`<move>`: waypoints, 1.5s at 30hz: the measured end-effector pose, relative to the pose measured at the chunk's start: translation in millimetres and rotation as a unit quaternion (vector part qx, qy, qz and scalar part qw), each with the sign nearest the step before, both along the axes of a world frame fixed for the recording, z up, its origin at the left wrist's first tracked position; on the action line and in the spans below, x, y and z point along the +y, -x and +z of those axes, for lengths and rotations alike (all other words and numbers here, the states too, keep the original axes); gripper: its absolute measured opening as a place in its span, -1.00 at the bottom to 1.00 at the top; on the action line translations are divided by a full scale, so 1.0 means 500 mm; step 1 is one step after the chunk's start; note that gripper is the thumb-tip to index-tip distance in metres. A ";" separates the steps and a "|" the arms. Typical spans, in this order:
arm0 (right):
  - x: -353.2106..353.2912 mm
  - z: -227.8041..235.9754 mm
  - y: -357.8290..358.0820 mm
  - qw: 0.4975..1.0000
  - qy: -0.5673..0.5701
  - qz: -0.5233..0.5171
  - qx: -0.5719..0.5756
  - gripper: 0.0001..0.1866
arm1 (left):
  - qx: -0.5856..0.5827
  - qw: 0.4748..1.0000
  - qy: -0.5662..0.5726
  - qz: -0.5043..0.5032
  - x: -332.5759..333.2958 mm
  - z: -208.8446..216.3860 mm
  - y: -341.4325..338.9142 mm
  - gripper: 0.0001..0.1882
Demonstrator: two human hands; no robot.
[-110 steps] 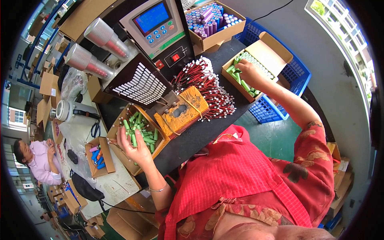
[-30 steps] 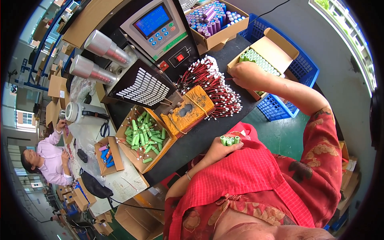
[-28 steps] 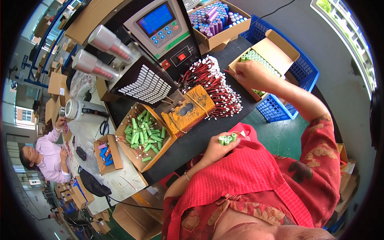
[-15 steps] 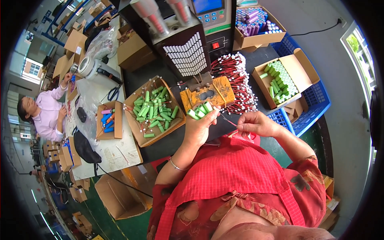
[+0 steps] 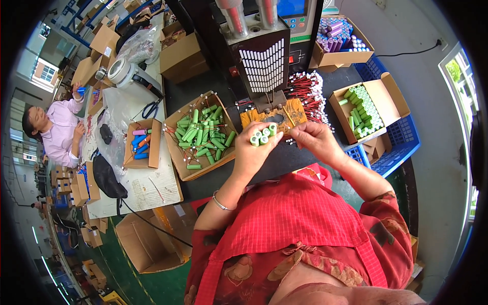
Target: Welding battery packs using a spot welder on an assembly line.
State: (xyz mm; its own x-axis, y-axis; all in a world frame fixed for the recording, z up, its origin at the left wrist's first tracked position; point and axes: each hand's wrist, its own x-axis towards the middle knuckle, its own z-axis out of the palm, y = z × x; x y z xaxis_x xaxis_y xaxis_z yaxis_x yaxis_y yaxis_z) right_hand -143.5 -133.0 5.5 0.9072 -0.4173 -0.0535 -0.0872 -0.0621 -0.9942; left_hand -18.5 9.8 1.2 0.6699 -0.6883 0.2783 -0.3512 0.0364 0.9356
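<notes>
My left hand [image 5: 248, 150] is closed around several green cylindrical battery cells [image 5: 262, 136], their pale ends facing up. It is at the near left edge of a worn orange-yellow block [image 5: 294, 111] with a dark hollow in its top. The fingertips of my right hand [image 5: 319, 142] are pinched at the block's near right side, close to the cells. A thin wire lead at those fingertips is barely visible. Just beyond the block, two metal prongs [image 5: 271, 99] come down from a black spot-welding machine [image 5: 262, 63].
Left of my hands is a cardboard box [image 5: 231, 161] of wired green cells. Red wire leads with white connectors [image 5: 312, 94] are heaped behind the block. At right, a box [image 5: 341, 121] of green cells overlaps a blue crate [image 5: 401, 152]. A co-worker [image 5: 56, 124] sits at far left.
Both hands have moved away from my body, up to the block. The cells have turned more end-up. My right hand, which drew a wire out sideways, is now closer to my left.
</notes>
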 end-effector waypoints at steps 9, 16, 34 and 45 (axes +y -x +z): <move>-0.038 0.033 -0.065 0.995 0.055 0.059 0.065 -0.76 | -0.150 0.986 -0.056 0.038 -0.034 0.000 -0.046 -0.76; -0.053 0.030 -0.085 0.992 0.014 0.080 0.101 -0.74 | -0.167 0.983 -0.068 0.044 -0.043 -0.003 -0.048 -0.78; -0.056 0.035 -0.011 0.971 0.114 0.192 -0.086 -0.82 | 0.412 0.890 -0.008 -0.197 0.021 0.031 -0.081 -0.71; -0.028 0.054 -0.067 0.995 0.004 0.043 0.085 -0.70 | -0.105 0.993 -0.020 0.050 -0.040 -0.021 -0.036 -0.84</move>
State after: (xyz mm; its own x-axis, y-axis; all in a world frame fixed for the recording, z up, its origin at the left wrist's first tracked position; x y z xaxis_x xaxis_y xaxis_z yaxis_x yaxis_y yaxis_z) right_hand -110.2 -147.1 32.6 0.9180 -0.3387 -0.2062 -0.2480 -0.0846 -0.9651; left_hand -0.3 -10.3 -9.1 0.6661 -0.6337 0.3934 -0.5386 -0.0438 0.8414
